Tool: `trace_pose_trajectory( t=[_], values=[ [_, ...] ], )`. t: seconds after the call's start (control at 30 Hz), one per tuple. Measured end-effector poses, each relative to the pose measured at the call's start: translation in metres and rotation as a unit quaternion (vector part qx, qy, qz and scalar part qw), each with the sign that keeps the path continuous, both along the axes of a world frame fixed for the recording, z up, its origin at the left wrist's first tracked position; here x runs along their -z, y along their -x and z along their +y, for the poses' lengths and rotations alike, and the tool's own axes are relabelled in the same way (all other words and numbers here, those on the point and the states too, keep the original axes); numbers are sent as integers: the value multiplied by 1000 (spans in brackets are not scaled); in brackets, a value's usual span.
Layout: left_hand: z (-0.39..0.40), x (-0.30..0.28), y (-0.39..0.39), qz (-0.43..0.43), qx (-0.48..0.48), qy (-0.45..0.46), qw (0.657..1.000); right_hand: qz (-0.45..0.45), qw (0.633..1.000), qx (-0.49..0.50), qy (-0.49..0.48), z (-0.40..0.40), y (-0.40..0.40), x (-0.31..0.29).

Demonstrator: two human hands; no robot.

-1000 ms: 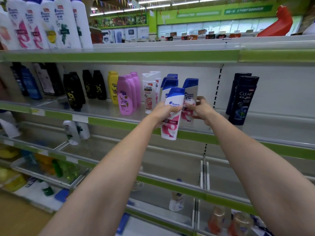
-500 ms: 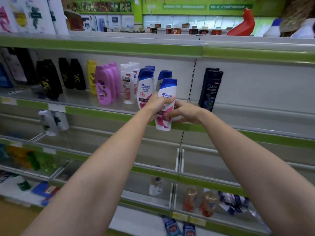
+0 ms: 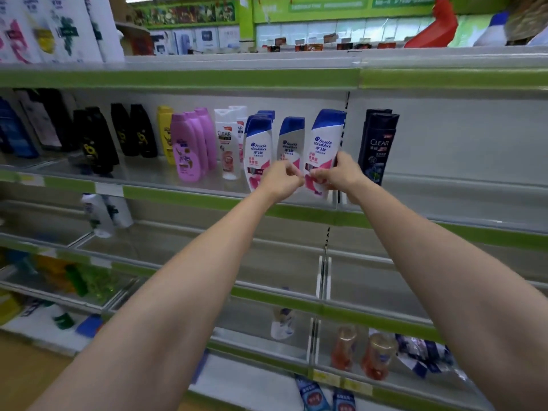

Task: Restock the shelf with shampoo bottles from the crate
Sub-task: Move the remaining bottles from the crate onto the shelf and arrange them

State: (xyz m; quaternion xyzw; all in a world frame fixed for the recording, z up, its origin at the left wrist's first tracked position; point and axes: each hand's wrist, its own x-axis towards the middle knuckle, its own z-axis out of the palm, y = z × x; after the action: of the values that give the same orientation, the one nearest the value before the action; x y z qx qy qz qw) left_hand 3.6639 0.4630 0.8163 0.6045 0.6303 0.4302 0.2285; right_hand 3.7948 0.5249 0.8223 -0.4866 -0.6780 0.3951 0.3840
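- Right hand (image 3: 341, 173) grips the shampoo bottle (image 3: 324, 143); left hand (image 3: 281, 179), fingers curled, pinches its lower edge.
- Dark Clear bottle (image 3: 378, 143) at 3 o'clock; another white bottle (image 3: 292, 137) just beside at 9.

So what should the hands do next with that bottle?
Probably let go. The bottle looks upright on the shelf, in line beside its twins, yet the right hand grips its lower part and the left hand pinches near its bottom edge.
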Motion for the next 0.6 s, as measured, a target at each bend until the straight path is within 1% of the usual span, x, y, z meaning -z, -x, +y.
trace_pose_trajectory(
  t=[0.13,0.27,0.37,0.47,0.6],
  values=[
    [16,0,1,24,3,9,1000,-30,999,15,-8,30,10,-1],
    [32,8,-1,14,-5,3,1000,-77,997,30,-11,62,18,12],
    [40,14,3,-10,-32,14,999,-73,997,9,-9,80,27,16],
    [44,14,5,-14,-38,24,999,-80,997,-13,-9,101,37,21],
    [46,11,9,-17,-44,36,998,-91,996,-15,-19,102,43,23]
  ],
)
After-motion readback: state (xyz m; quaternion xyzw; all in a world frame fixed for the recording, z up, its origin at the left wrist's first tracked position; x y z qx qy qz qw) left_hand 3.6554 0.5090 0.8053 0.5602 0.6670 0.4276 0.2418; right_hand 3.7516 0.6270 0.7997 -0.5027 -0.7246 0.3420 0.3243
